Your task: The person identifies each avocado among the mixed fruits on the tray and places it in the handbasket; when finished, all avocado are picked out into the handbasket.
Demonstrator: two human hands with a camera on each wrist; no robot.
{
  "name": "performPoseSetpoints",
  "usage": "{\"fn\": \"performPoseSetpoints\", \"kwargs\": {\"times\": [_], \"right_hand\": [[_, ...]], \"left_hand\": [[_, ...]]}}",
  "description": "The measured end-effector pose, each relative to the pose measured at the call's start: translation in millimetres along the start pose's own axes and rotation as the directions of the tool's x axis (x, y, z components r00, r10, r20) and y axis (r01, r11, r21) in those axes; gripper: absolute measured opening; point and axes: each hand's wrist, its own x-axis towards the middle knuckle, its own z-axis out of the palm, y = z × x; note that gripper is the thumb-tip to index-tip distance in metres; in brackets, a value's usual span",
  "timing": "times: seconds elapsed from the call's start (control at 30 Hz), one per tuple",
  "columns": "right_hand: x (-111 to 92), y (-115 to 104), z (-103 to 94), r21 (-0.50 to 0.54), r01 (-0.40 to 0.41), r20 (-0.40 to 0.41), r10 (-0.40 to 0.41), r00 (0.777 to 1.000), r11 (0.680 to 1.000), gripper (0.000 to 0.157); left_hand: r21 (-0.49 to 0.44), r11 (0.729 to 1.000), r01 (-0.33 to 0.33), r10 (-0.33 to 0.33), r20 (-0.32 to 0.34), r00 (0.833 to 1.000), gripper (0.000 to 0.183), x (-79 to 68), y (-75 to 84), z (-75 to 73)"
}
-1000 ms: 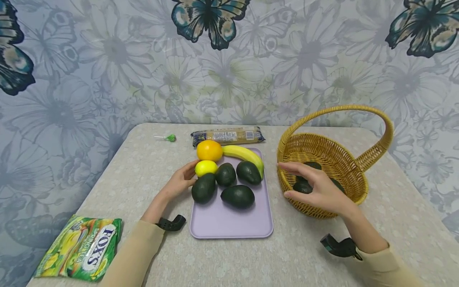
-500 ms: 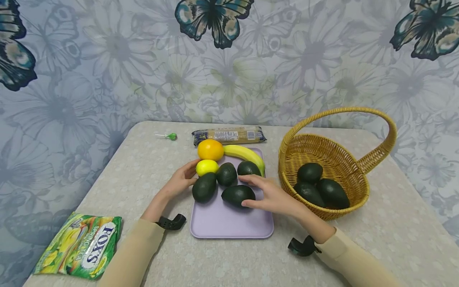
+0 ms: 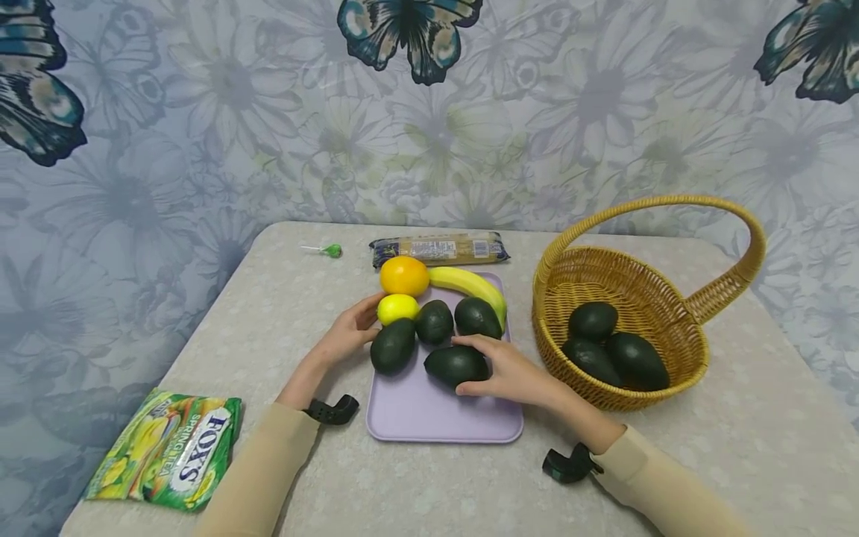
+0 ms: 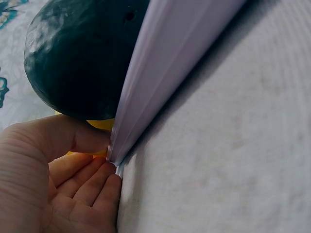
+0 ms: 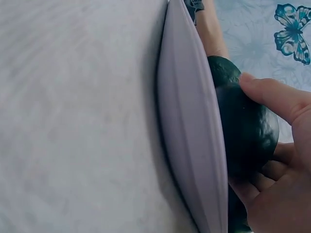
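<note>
My right hand (image 3: 508, 371) clasps the front avocado (image 3: 455, 365). My left hand (image 3: 344, 335) pinches the tray (image 3: 436, 419), probably to steady it.

A table (image 3: 403, 488) bears a tray (image 3: 429, 418), basket (image 3: 584, 280), lollipop (image 3: 332, 250), long packet (image 3: 439, 249) and green bag (image 3: 168, 450).

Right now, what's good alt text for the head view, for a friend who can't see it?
A person's right hand grips an avocado on a lilac tray, the left hand touching the tray's left side. Beyond that avocado lie three more avocados, a lemon, an orange and a banana; a basket at right holds three more.
</note>
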Motion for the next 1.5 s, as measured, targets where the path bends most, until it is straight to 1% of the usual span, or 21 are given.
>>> {"fn": "performPoseSetpoints", "kwargs": {"times": [0.1,0.2,0.3,0.43,0.53,0.6,0.77,0.93,1.03,1.17,1.27,1.33,1.4,1.5], "right_hand": [[-2.0,1.9,-4.2,-0.007,-0.013,-0.009,0.013,1.000,1.000,0.074],[-2.3,1.4,-6.3,-0.016,-0.008,-0.014,0.007,1.000,1.000,0.072],[-1.4,-3.0,-6.1,-0.007,0.000,-0.011,0.000,1.000,1.000,0.072],[-4.6,-15.2,-10.8,0.036,0.008,-0.020,-0.007,1.000,0.999,0.071],[-10.8,-26.9,-21.8,0.055,0.035,-0.050,-0.032,0.998,0.998,0.069],[-15.0,-33.7,-30.8,0.053,0.084,-0.074,-0.080,0.994,0.995,0.068],[-29.4,-41.5,-55.5,0.031,0.189,-0.142,-0.183,0.973,0.982,0.068],[-50.2,-43.0,-83.7,0.018,0.228,-0.207,-0.219,0.953,0.974,0.072],[-62.7,-41.6,-100.4,0.045,0.253,-0.252,-0.234,0.939,0.966,0.076],[-77.0,-34.3,-120.3,0.087,0.301,-0.324,-0.259,0.910,0.950,0.080],[-84.9,-24.2,-132.7,0.121,0.296,-0.373,-0.233,0.898,0.947,0.079],[-89.1,-16.5,-139.0,0.125,0.250,-0.398,-0.182,0.899,0.960,0.077],[-92.7,-8.5,-143.2,0.124,0.175,-0.418,-0.109,0.902,0.977,0.075],[-94.9,2.8,-145.8,0.112,0.052,-0.420,0.000,0.908,0.992,0.072]], "left_hand": [[-0.011,1.000,-0.014,0.014,0.010,1.000,0.068,5.3,2.6,4.2],[-0.013,1.000,-0.029,0.029,0.011,1.000,0.068,7.4,2.5,5.2],[-0.005,1.000,-0.031,0.031,-0.003,1.000,0.068,4.9,0.9,2.7],[0.004,0.999,-0.038,0.038,0.006,0.999,0.068,0.9,-1.9,-1.0],[0.003,0.999,-0.034,0.034,0.017,0.999,0.068,0.5,-1.7,-1.1],[0.000,1.000,-0.023,0.023,0.010,1.000,0.068,-0.1,-0.6,-1.0],[0.001,1.000,-0.022,0.022,0.013,1.000,0.068,-1.8,0.6,-1.4],[-0.007,1.000,-0.010,0.010,0.013,1.000,0.069,-1.2,-1.3,-0.1],[-0.010,1.000,-0.005,0.005,0.013,1.000,0.069,-0.1,-2.1,0.1],[-0.015,1.000,-0.001,0.001,0.016,1.000,0.069,0.8,-0.6,0.1],[-0.014,1.000,-0.009,0.009,0.017,1.000,0.069,0.6,0.4,0.1],[-0.011,1.000,-0.016,0.016,0.016,1.000,0.069,0.1,0.3,0.0],[-0.004,1.000,-0.028,0.028,0.017,0.999,0.068,-0.7,-0.4,-0.4],[-0.007,0.999,-0.042,0.042,0.013,0.999,0.068,-2.0,-2.1,-1.1]]}}
